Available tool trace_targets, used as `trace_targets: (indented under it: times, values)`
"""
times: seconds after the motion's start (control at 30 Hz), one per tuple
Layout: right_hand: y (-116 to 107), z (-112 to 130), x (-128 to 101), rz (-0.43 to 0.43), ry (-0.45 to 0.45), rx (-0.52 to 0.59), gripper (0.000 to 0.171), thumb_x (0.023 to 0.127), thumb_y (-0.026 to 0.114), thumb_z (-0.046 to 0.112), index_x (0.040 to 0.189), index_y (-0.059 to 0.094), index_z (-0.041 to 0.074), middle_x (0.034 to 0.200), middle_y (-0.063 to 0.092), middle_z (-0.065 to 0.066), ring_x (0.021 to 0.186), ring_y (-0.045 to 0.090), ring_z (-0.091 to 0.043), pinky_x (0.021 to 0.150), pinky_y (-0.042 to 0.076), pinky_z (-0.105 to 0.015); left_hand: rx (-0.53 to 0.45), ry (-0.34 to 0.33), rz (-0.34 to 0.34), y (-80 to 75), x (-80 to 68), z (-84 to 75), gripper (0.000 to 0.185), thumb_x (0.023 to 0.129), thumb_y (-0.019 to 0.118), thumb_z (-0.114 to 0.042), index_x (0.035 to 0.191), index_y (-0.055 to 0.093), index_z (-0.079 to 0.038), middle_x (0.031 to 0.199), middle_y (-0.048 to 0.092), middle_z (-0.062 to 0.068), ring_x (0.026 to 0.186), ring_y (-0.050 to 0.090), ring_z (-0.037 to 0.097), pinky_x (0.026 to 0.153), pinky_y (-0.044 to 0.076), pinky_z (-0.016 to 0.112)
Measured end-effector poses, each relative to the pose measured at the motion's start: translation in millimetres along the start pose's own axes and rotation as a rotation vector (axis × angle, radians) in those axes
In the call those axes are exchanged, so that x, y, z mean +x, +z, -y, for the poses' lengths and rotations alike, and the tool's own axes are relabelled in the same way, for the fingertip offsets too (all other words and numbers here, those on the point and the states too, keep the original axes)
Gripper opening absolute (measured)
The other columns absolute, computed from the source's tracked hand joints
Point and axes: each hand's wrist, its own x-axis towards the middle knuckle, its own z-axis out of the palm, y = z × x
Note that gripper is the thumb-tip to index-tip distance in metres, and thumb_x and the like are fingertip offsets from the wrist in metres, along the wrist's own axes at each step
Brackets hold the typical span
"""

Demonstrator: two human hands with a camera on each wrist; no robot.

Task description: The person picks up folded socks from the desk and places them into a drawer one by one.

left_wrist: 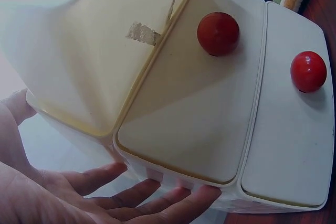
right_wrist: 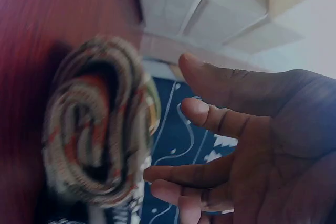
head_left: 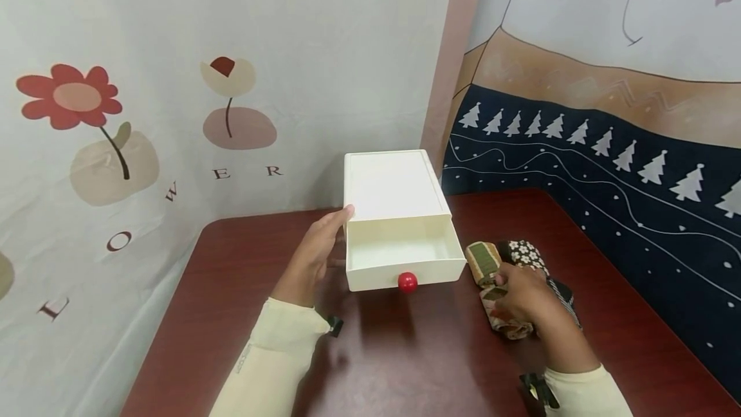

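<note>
With the left hand (head_left: 312, 256) flat against the white drawer box (head_left: 393, 192) near the desk's back edge, the right hand's (head_left: 521, 291) loose fingers should close firmly round the rolled socks (head_left: 492, 275) just right of the open drawer (head_left: 402, 256).

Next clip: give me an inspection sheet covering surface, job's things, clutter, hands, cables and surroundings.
Surface: dark red wooden table.
Job's things: white plastic drawer box, top drawer pulled open, red round knob; rolled patterned socks right of it.
Clutter: nothing seen.
Hands: left hand rests flat against the box's left side; right hand over the socks, fingers relaxed, grip not clear.
Cables: nothing seen.
Surroundings: flower-print cloth backdrop; navy tree-print cloth.
</note>
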Motion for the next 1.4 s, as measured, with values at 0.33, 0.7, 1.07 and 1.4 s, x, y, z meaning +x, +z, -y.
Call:
trace_targets:
  times: [0.33, 0.7, 1.07, 1.4]
  values:
    - [8, -14, 3, 0.127, 0.025, 0.023, 0.037, 0.077, 0.082, 0.003, 0.103, 0.056, 0.011, 0.100, 0.067, -0.022, 0.098, 0.045, -0.045, 0.073, 0.050, -0.044, 0.011, 0.025, 0.019, -2.2, -3.3, 2.0, 0.078, 0.101, 0.063, -0.070, 0.159, 0.050, -0.018, 0.151, 0.061, 0.013, 0.143, 0.057, 0.034, 0.105, 0.053, 0.063]
    - [24, -29, 18, 0.180, 0.047, -0.013, 0.044, 0.082, 0.088, 0.011, 0.105, 0.052, 0.015, 0.092, 0.071, -0.012, 0.097, 0.047, -0.043, 0.076, 0.049, -0.045, -0.010, 0.006, 0.020, 0.5, -2.8, 0.0, 0.072, 0.102, 0.062, -0.066, 0.156, 0.054, -0.019, 0.146, 0.066, 0.015, 0.143, 0.059, 0.032, 0.106, 0.053, 0.065]
    - [25, -22, 14, 0.138, -0.007, 0.056, 0.044, 0.079, 0.088, 0.001, 0.103, 0.053, 0.012, 0.092, 0.070, -0.009, 0.078, 0.057, -0.026, 0.066, 0.044, -0.037, 0.011, 0.012, 0.004, -0.9, -4.9, 0.8, 0.078, 0.102, 0.061, -0.069, 0.160, 0.049, -0.019, 0.154, 0.059, 0.014, 0.147, 0.055, 0.036, 0.109, 0.051, 0.071]
    - [11, -8, -4, 0.038, -0.066, 0.254, 0.042, 0.077, 0.089, -0.008, 0.104, 0.059, 0.004, 0.097, 0.065, -0.021, 0.066, 0.061, -0.023, 0.057, 0.056, -0.034, 0.003, 0.003, 0.010, -0.3, -5.0, -0.8, 0.076, 0.102, 0.061, -0.069, 0.158, 0.051, -0.020, 0.150, 0.063, 0.014, 0.146, 0.057, 0.034, 0.109, 0.051, 0.069]
